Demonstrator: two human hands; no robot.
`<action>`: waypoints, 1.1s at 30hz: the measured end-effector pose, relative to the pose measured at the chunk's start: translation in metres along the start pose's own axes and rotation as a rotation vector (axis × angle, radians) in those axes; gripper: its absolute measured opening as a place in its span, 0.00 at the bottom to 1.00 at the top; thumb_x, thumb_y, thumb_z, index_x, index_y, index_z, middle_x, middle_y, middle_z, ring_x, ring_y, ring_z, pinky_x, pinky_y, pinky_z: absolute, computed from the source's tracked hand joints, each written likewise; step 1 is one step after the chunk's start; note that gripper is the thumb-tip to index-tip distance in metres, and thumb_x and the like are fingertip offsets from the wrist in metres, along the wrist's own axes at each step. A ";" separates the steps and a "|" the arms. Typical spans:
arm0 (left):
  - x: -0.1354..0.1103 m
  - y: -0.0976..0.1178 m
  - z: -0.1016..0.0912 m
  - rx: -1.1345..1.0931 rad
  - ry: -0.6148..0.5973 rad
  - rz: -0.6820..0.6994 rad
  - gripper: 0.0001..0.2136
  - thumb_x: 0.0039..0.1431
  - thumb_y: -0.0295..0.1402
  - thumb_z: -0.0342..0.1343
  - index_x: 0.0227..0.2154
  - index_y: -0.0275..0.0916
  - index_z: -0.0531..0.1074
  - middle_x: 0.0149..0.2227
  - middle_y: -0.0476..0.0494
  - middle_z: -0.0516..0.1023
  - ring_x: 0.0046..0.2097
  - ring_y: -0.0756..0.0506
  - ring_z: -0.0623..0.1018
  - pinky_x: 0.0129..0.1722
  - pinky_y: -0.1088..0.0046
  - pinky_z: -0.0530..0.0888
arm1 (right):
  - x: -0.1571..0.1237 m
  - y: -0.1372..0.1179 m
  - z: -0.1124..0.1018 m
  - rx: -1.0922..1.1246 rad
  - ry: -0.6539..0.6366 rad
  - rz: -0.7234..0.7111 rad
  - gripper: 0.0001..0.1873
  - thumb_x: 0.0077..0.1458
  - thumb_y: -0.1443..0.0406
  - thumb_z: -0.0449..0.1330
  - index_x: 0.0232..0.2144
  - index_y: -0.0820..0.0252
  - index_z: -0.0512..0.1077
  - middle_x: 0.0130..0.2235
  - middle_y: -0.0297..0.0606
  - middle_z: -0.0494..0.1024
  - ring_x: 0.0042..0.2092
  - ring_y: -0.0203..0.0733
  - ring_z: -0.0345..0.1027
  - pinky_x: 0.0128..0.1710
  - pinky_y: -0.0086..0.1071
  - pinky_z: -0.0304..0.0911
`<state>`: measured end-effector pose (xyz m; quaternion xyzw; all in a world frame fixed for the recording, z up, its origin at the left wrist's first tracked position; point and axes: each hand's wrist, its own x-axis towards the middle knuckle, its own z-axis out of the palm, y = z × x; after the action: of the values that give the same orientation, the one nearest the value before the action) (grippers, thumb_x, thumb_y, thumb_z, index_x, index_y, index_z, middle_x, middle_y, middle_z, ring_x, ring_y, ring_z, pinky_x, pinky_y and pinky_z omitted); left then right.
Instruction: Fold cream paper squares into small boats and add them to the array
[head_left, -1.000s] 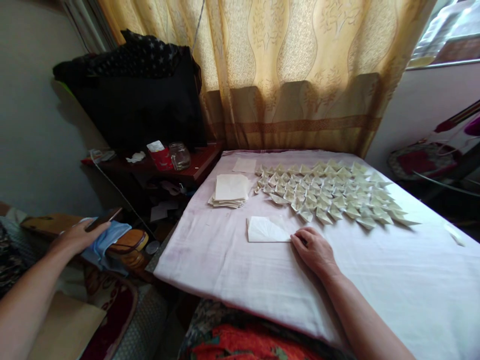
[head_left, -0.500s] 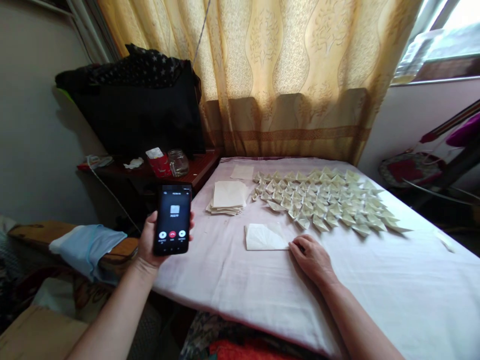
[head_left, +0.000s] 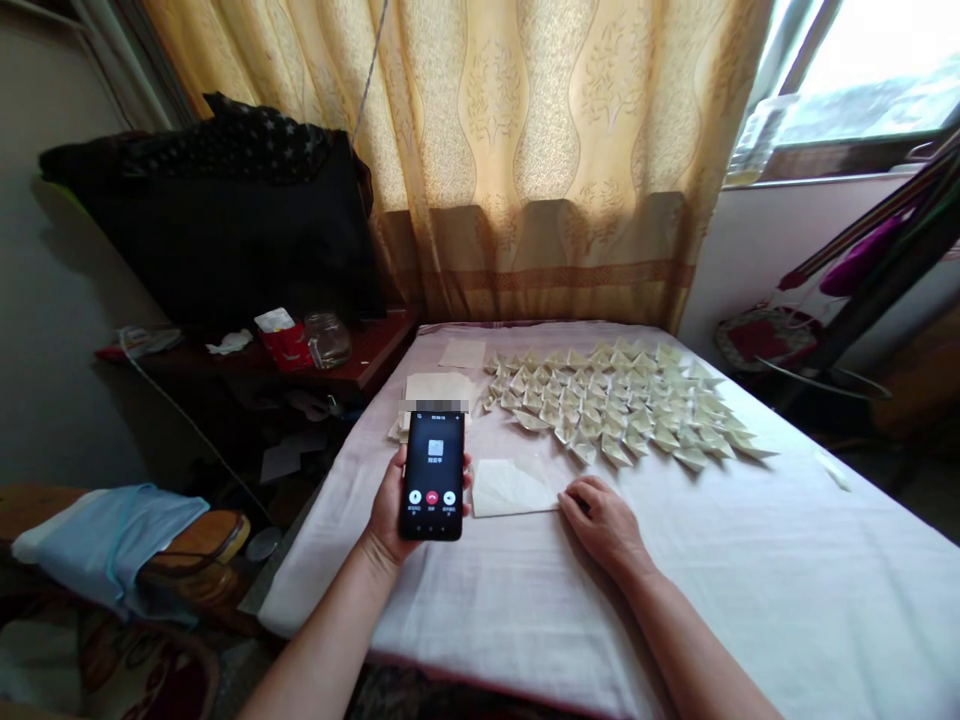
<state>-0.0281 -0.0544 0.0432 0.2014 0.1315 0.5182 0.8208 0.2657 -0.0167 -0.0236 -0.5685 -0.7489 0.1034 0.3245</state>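
My left hand point(head_left: 388, 508) is wrapped round a smartphone point(head_left: 433, 470), held upright above the table with its lit screen toward me. A dark call screen shows on it, with a red button between two white ones. My right hand point(head_left: 602, 520) rests on the white cloth with its fingers curled, thumb and fingertip at the right corner of a folded sheet of paper point(head_left: 517, 488). Behind the phone lies a stack of paper sheets point(head_left: 439, 387), partly hidden by it. Rows of folded paper pieces point(head_left: 600, 400) with pointed ends cover the far part of the table.
A cloth-covered table point(head_left: 720, 570) stretches before me. A single paper sheet point(head_left: 463, 353) lies near its back edge. To the left, a glass jar point(head_left: 328, 342) and a red container point(head_left: 286, 345) stand before a television point(head_left: 247, 240). A blue cloth point(head_left: 142, 540) hangs over wooden furniture.
My left hand has brought the phone to the right, in front of the paper stack. The view has turned somewhat to the right. My right hand stays at the folded paper's corner.
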 end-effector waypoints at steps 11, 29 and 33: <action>0.007 -0.013 -0.021 -0.032 0.042 -0.075 0.28 0.64 0.48 0.49 0.55 0.28 0.70 0.51 0.29 0.77 0.46 0.36 0.79 0.42 0.54 0.78 | 0.000 -0.003 0.001 0.040 0.019 0.002 0.18 0.60 0.57 0.50 0.24 0.55 0.72 0.33 0.38 0.76 0.33 0.41 0.71 0.36 0.33 0.64; 0.005 -0.017 -0.022 0.060 0.014 -0.078 0.27 0.65 0.48 0.48 0.52 0.27 0.73 0.51 0.28 0.78 0.45 0.36 0.80 0.43 0.55 0.79 | 0.001 -0.004 -0.001 0.038 0.024 0.009 0.17 0.59 0.58 0.52 0.24 0.56 0.73 0.33 0.38 0.76 0.34 0.41 0.71 0.36 0.33 0.63; 0.001 -0.009 -0.020 0.101 0.017 -0.049 0.25 0.64 0.48 0.51 0.53 0.31 0.72 0.52 0.30 0.78 0.49 0.36 0.80 0.47 0.55 0.78 | 0.001 -0.004 -0.001 0.021 0.022 0.011 0.16 0.59 0.58 0.52 0.24 0.56 0.73 0.33 0.38 0.76 0.34 0.42 0.71 0.36 0.33 0.63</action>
<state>-0.0293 -0.0531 0.0218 0.2348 0.1694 0.4926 0.8207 0.2633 -0.0176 -0.0200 -0.5701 -0.7411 0.1067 0.3381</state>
